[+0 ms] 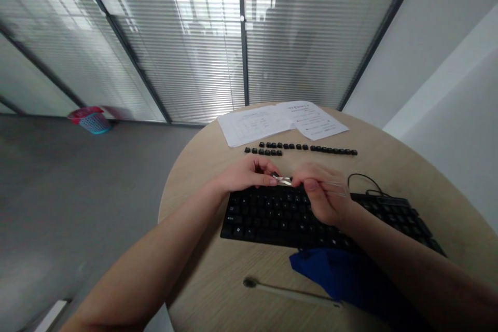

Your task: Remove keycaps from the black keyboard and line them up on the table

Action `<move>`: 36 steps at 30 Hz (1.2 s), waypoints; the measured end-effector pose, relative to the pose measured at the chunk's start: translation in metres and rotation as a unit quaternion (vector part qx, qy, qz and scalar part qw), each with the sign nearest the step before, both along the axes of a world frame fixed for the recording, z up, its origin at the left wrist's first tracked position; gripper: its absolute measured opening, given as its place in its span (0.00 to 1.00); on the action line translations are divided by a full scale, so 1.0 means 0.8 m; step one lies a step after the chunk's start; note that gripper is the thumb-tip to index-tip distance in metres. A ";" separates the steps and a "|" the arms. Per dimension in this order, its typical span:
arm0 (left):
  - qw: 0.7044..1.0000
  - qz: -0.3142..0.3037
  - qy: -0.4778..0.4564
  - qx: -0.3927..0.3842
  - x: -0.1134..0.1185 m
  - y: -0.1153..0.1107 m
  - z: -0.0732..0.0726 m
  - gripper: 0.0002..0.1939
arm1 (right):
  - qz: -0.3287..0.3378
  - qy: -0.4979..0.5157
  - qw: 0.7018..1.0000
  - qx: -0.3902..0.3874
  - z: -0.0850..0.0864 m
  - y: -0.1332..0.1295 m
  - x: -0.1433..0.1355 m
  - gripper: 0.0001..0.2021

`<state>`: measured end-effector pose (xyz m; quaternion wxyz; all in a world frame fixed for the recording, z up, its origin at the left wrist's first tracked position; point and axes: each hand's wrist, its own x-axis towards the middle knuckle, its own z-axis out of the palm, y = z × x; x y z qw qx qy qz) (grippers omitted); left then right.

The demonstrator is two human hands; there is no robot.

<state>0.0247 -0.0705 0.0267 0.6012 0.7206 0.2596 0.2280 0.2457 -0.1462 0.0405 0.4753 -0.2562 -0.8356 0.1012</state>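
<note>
My right hand (326, 194) is closed around a wire keycap puller; thin wires show over the palm. The puller's shiny end (284, 180) sticks out toward my left hand (252, 172). With thumb and fingers pinched at that end, the left hand grips a small black keycap (275, 174), partly hidden by the fingers. Right below both hands lies a black keyboard (268, 218), its top edge partly covered by them. Beyond the hands, loose black keycaps (330, 150) are lined up in two rows on the round wooden table (202, 166).
Printed sheets (252, 123) lie at the table's far side. Nearest me are a toothbrush (288, 291) and a blue cloth (330, 270), partly under my right forearm. The keyboard's cable (365, 177) loops behind it. A basket (93, 120) stands on the floor by the glass partition.
</note>
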 end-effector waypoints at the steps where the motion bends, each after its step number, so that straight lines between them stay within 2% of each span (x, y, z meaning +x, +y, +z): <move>1: 1.000 0.008 -0.005 0.003 0.000 0.000 -0.001 0.13 | -0.002 -0.002 1.000 0.008 0.001 0.001 -0.001 0.14; 6: 0.997 0.060 -0.048 -0.007 -0.006 0.014 -0.016 0.14 | 0.014 0.023 0.998 0.048 0.000 0.004 -0.001 0.15; 8: 0.993 0.097 -0.069 -0.016 -0.010 0.021 -0.021 0.15 | -0.019 0.038 0.997 0.070 0.003 0.004 0.001 0.16; 10: 0.990 0.115 -0.083 -0.022 -0.013 0.024 -0.023 0.16 | -0.081 0.033 0.992 0.092 0.009 0.006 0.004 0.16; 12: 0.991 0.103 -0.086 -0.025 -0.012 0.022 -0.021 0.17 | -0.120 -0.001 0.989 0.089 0.014 0.011 0.008 0.14; 14: 0.993 0.078 -0.083 -0.024 -0.008 0.017 -0.017 0.16 | -0.112 -0.065 0.990 0.055 0.016 0.017 0.011 0.12; 18: 0.996 0.044 -0.070 -0.032 0.003 0.009 -0.018 0.20 | -0.090 -0.204 0.975 -0.021 0.005 0.028 0.012 0.17; 22: 0.994 0.030 -0.095 -0.049 0.008 0.009 -0.024 0.33 | -0.115 -0.235 0.965 -0.035 -0.009 0.035 0.013 0.17; 29: 0.998 -0.010 -0.057 -0.031 0.012 0.007 -0.021 0.35 | -0.092 -0.247 0.958 -0.111 -0.015 0.043 0.015 0.10; 31: 0.999 0.007 -0.013 -0.028 0.008 0.008 -0.017 0.32 | -0.124 -0.238 0.954 -0.137 -0.011 0.046 0.018 0.09; 32: 0.999 0.020 0.020 -0.017 0.005 0.009 -0.015 0.27 | -0.146 -0.236 0.949 -0.152 -0.008 0.049 0.020 0.09; 34: 0.994 0.055 0.093 0.036 -0.005 0.014 -0.010 0.16 | -0.190 -0.241 0.933 -0.188 -0.003 0.058 0.026 0.09; 36: 0.977 0.092 0.155 0.114 -0.014 0.020 -0.006 0.14 | -0.219 -0.271 0.911 -0.221 -0.002 0.075 0.032 0.09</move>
